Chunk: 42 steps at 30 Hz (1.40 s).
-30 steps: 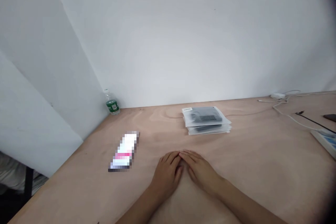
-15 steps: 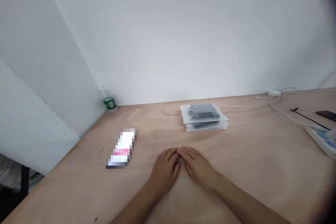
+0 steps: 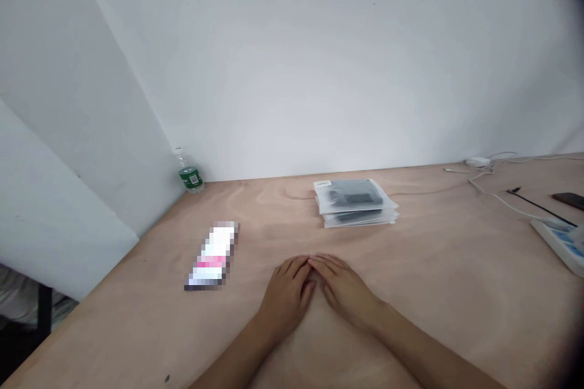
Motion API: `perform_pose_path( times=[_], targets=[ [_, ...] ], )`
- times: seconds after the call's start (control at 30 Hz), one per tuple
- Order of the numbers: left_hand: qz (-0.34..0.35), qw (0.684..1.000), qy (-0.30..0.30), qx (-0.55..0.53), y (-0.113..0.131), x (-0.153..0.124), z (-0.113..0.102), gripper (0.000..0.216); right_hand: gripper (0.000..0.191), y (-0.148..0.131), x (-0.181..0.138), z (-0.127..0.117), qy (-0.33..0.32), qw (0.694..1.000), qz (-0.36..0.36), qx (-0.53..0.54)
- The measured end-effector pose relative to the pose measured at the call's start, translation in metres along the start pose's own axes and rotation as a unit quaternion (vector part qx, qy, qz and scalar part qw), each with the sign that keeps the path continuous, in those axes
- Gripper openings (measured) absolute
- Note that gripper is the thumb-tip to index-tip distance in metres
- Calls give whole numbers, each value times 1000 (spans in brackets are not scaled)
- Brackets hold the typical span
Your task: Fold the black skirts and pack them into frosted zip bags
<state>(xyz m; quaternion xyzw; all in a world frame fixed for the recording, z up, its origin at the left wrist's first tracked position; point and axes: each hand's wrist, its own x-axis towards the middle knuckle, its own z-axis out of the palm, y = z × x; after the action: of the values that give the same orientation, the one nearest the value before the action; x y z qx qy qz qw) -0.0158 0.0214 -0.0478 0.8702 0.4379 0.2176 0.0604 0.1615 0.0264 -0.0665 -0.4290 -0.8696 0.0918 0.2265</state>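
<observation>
My left hand (image 3: 288,290) lies palm down on the wooden table (image 3: 438,267), its fingers stretched out and holding nothing. Beside it my right hand (image 3: 344,289) rests the same way, and the fingertips of both hands touch. Beyond them sits a stack of frosted plastic bags (image 3: 356,203) with dark flat items inside; what these are I cannot make out. To the left of my hands lies a phone (image 3: 213,255) with a lit, pixelated screen.
A water bottle (image 3: 190,176) with a green label stands in the back left corner by the wall. On the right are a power strip (image 3: 559,243), a white adapter (image 3: 477,161) with cables, a black cable (image 3: 541,206) and a dark flat object (image 3: 570,200) at the edge.
</observation>
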Motion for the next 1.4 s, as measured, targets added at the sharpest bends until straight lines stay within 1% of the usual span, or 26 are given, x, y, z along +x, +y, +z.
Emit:
perform_pose_path(
  times=[1.4],
  targets=[
    [3,1000,1,-5,0,-3,3,36,56,-3,1,-3,3,1000,7,13]
  ],
)
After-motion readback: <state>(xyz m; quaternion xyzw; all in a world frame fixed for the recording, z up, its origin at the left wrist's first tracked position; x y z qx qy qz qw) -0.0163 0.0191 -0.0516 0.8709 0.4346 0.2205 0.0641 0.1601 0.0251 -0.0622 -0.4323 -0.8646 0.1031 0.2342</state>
